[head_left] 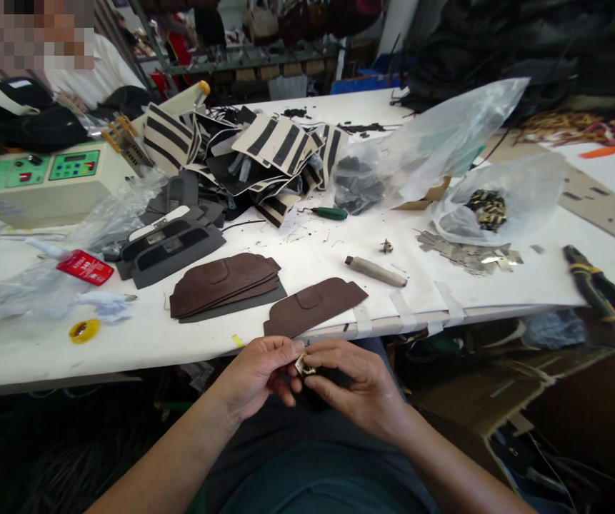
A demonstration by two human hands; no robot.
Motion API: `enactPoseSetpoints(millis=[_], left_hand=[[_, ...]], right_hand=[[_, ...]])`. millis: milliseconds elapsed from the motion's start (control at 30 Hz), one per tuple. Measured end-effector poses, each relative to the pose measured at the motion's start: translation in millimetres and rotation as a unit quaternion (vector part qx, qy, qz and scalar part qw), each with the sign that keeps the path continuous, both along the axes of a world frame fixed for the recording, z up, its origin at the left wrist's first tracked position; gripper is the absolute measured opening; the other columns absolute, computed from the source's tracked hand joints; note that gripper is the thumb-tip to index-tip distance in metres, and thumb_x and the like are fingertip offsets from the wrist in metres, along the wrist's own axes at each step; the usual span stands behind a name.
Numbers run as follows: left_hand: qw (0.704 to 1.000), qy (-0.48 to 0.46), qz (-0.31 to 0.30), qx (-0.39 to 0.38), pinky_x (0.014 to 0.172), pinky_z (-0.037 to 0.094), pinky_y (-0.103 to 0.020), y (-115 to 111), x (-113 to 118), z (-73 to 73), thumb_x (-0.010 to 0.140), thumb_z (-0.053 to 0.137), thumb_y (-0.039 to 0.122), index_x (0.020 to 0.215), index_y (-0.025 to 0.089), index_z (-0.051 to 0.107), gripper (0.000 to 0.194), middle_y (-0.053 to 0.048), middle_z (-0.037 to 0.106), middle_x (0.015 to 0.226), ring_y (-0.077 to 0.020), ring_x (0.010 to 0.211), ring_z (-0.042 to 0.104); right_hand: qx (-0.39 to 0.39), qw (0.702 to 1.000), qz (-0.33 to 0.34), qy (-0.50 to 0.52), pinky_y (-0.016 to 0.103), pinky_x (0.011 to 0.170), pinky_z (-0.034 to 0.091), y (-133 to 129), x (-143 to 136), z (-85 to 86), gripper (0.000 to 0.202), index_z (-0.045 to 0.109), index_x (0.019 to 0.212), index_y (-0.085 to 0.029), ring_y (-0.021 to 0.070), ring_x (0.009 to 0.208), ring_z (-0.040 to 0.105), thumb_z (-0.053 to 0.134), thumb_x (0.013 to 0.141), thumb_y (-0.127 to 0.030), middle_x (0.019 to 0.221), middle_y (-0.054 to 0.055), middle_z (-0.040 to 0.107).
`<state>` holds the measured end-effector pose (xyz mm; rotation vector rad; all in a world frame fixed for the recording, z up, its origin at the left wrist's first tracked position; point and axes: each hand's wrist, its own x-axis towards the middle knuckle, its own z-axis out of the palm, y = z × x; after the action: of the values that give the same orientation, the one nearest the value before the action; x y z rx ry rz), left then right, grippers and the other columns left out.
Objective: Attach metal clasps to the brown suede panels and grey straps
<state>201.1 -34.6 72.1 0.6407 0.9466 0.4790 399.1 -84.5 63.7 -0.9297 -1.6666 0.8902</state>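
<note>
Between my two hands, just off the table's front edge, is a small brass-coloured metal fitting [303,367]. My left hand [267,371] pinches it from the left, and the fingers of my right hand [353,382] are closed round its right side. Just beyond them a single brown leather piece [315,305] lies at the table edge. A stack of brown leather pieces [221,284] rests to its left. Farther right are a grey-brown rod-like tool [376,271] and another small metal fitting [387,246].
On the white table [178,364] are a red glue bottle [86,266], yellow tape roll [83,330], striped pieces [272,143], a green-handled tool [330,213], a bag of metal parts [486,208], thin metal plates [468,255] and pliers [601,289]. A person [98,64] is at the back left.
</note>
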Motion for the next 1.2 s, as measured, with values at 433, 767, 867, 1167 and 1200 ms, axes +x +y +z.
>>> enactPoseSetpoints(millis=[433,767,867,1167,1200], left_hand=[[0.979,0.055,-0.013,0.198,0.060,0.053,-0.021,-8,0,-6.5,0.079,0.087,0.035,0.122,0.021,0.072,0.048,-0.002,0.066,0.095,-0.0119,0.076,0.060],[0.870,0.188,-0.060,0.453,0.071,0.055,-0.026,-1,-5,9.6,0.084,0.085,0.039,0.114,0.024,0.080,0.034,-0.006,0.076,0.098,-0.0178,0.083,0.069],[0.863,0.178,-0.081,0.465,0.070,0.057,-0.027,2,-8,14.5,0.082,0.087,0.040,0.111,0.023,0.082,0.034,-0.007,0.078,0.095,-0.0184,0.079,0.071],[0.843,0.167,-0.144,0.491,0.074,0.057,-0.029,18,-12,21.6,0.084,0.085,0.031,0.101,0.023,0.083,0.019,-0.006,0.078,0.085,-0.0198,0.077,0.072],[0.843,0.167,-0.146,0.490,0.074,0.057,-0.029,19,-13,20.8,0.084,0.085,0.031,0.101,0.023,0.083,0.018,-0.006,0.078,0.085,-0.0194,0.076,0.072]], right_hand=[[-0.221,0.963,-0.075,0.135,0.025,0.077,0.056,6,4,-9.2,0.009,0.078,0.090,-0.023,0.0158,0.082,0.071,0.079,0.090,-0.032,0.089,0.001,0.076],[-0.205,0.974,-0.021,0.095,0.031,0.080,0.055,12,13,-4.3,0.011,0.076,0.087,-0.021,0.0187,0.083,0.069,0.078,0.092,-0.031,0.088,0.003,0.074],[-0.169,0.983,-0.004,0.064,0.030,0.080,0.055,13,17,1.7,0.008,0.075,0.088,-0.021,0.0181,0.083,0.070,0.076,0.093,-0.028,0.088,0.003,0.075],[-0.078,0.995,0.052,0.018,0.028,0.078,0.056,21,18,13.7,0.005,0.072,0.092,-0.022,0.0160,0.082,0.072,0.071,0.096,-0.019,0.089,0.003,0.075],[-0.076,0.996,0.050,0.021,0.028,0.078,0.056,22,17,12.7,0.005,0.072,0.092,-0.022,0.0161,0.081,0.072,0.071,0.096,-0.019,0.088,0.003,0.075]])
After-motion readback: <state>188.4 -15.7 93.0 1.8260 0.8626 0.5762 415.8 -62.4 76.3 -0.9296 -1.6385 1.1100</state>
